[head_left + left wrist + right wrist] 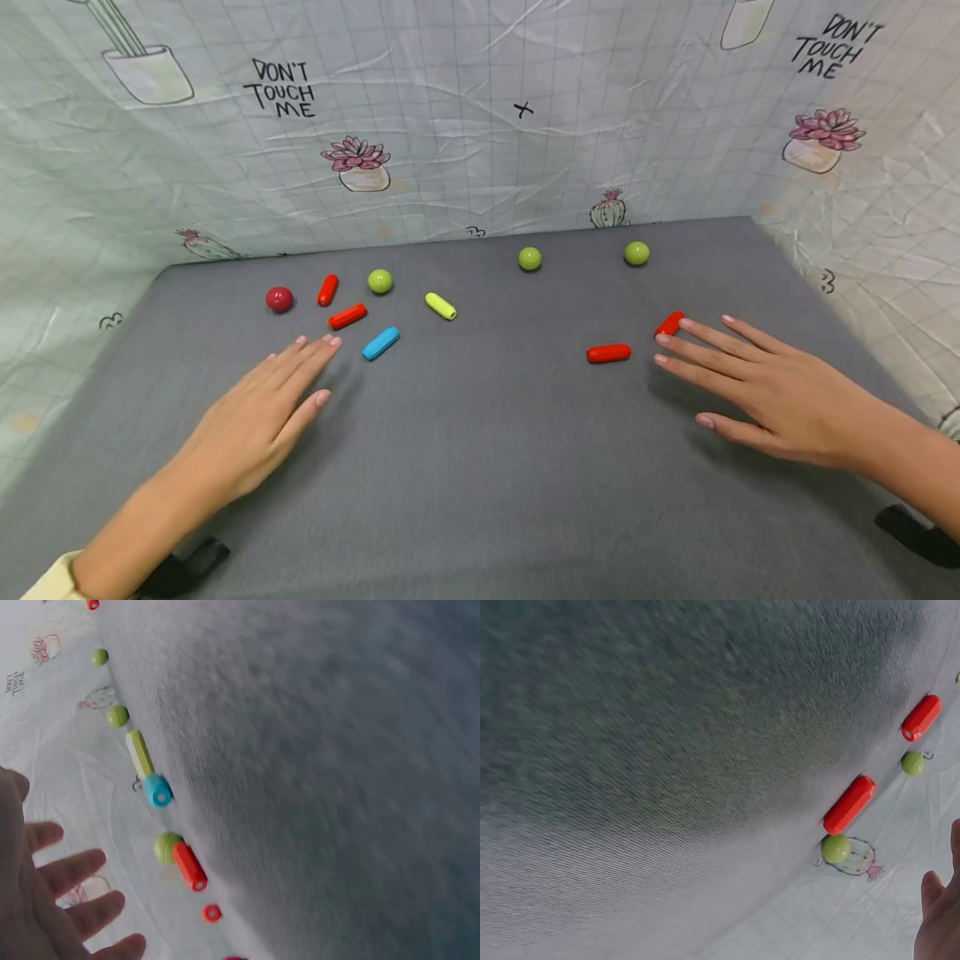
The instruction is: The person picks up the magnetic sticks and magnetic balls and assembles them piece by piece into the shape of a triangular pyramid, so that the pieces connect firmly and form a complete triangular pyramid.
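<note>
My left hand (258,417) is held over the grey table with its fingers stretched out, touching nothing. Nearest its fingertips are a blue long bead (381,343) and a red long bead (347,317). Behind them lie another red long bead (327,290), a dark red round bead (280,299) and a green round bead (380,281). On the other side, my right hand (780,392) hovers with fingers spread and holds nothing. Its fingertips partly cover a red long bead (670,324) in the head view; another red long bead (609,353) lies to their left.
A yellow long bead (441,306) lies near the middle of the grey table (480,467). Two green round beads, one at centre (529,258) and one farther right (637,253), sit near the back edge. A printed cloth (465,125) hangs behind and at both sides.
</note>
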Motion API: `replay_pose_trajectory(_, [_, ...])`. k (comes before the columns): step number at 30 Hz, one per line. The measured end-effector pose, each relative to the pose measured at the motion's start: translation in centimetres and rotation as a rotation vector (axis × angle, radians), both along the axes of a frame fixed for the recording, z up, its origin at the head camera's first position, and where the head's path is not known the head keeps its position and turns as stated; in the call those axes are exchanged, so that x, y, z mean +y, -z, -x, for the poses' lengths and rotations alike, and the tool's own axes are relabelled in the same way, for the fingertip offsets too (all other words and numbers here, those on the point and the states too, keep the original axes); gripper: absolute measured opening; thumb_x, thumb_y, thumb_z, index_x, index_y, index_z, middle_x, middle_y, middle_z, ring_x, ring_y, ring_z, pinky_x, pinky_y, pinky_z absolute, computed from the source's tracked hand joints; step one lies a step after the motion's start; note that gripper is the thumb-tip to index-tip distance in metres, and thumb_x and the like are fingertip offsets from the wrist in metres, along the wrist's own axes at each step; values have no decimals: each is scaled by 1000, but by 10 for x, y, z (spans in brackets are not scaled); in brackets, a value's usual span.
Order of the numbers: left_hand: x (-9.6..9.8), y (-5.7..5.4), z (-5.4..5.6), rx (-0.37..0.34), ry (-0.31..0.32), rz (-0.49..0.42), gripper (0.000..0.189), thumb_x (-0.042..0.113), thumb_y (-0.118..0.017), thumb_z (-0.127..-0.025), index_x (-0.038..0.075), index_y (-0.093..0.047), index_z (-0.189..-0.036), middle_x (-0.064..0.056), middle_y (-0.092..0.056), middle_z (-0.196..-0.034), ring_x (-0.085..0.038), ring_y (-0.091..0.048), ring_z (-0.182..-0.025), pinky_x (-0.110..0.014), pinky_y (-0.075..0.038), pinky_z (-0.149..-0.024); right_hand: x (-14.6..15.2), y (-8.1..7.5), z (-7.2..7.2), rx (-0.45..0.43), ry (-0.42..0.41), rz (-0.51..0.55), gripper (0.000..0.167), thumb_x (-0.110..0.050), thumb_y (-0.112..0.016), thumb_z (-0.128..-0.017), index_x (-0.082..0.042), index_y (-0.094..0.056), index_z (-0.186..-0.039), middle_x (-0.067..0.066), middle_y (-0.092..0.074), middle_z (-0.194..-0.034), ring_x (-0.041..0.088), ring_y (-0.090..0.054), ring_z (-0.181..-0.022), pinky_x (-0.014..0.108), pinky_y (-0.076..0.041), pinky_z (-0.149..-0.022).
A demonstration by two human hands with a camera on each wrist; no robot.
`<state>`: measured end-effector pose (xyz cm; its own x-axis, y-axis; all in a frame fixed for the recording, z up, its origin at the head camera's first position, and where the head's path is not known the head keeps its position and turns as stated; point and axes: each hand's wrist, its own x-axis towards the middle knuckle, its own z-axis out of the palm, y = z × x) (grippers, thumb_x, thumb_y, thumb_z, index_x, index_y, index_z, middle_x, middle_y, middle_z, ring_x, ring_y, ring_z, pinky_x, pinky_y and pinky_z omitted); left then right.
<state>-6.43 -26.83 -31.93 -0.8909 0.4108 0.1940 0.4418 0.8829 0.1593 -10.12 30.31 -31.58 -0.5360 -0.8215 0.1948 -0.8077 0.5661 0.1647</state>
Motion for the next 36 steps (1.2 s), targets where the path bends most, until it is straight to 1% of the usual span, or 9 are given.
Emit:
replay_pose_trajectory(2, [4,0,2,-38,-24,-72,58,32,-52,-108,29,-30,-161,-2,-40,-161,-30,-37,-147,-55,-33,-114,-1,-1,4,1,4,4,68,-49,-58,-99,-19,-40,-158,0,-35,-164,21,-19,-155,41,-4,-126])
replay_pose_trajectory(5, [9,0,7,-92,-64,-162,53,33,-50,-109,28,-34,-159,-5,-45,-156,-32,-44,-141,-62,-40,-103,-2,-2,10,4,-2,12,68,-46,-61,-98,-19,-41,-157,-2,-38,-162,20,-19,-155,40,-4,-126])
replay_pose_trajectory(9, [12,1,14,-146,-96,-245,50,32,-51,-108,22,-40,-156,-7,-49,-151,-33,-49,-136,-61,-43,-100,-5,-5,19,-1,-19,23,66,-43,-62,-97,-20,-43,-156,-3,-42,-160,20,-21,-155,40,-4,-126])
replay_pose_trajectory(14, [15,2,24,-179,-98,-331,48,24,-57,-106,14,-45,-151,-9,-53,-147,-33,-54,-129,-59,-48,-94,-10,-10,34,-30,-11,45,67,-38,-68,-96,-20,-44,-156,-1,-44,-159,19,-21,-155,37,-3,-126])
replay_pose_trajectory(21, [19,3,39,-204,-84,-403,45,21,-60,-104,13,-48,-147,-7,-53,-146,-31,-54,-130,-59,-45,-103,-17,-16,59,-157,54,116,65,-24,-74,-93,-20,-48,-153,1,-46,-157,21,-31,-151,25,-8,-124])
replay_pose_trajectory(24, [21,4,44,-219,-96,-416,44,24,-60,-105,12,-49,-146,-7,-53,-146,-31,-55,-130,-57,-45,-105,-18,-19,69,-210,104,151,60,-20,-73,-94,-22,-52,-150,2,-48,-155,25,-41,-145,34,-27,-121])
replay_pose_trajectory(27, [23,5,50,-241,-107,-427,45,26,-59,-105,12,-49,-146,-9,-54,-146,-32,-55,-130,-56,-44,-105,-19,-22,81,-237,141,177,53,-21,-69,-98,-21,-54,-148,6,-50,-153,30,-49,-138,51,-44,-105])
replay_pose_trajectory(29, [25,5,54,-251,-105,-435,45,26,-59,-105,11,-49,-147,-10,-55,-145,-33,-56,-129,-55,-44,-106,-20,-24,90,-238,146,197,49,-19,-67,-99,-18,-56,-146,9,-54,-150,32,-54,-133,56,-48,-96])
replay_pose_trajectory(36, [31,6,66,-262,-88,-429,46,24,-62,-103,10,-50,-145,-11,-57,-143,-33,-58,-128,-54,-46,-104,-18,-27,120,-229,146,242,44,-11,-67,-97,-9,-61,-141,15,-62,-140,35,-66,-116,57,-52,-88])
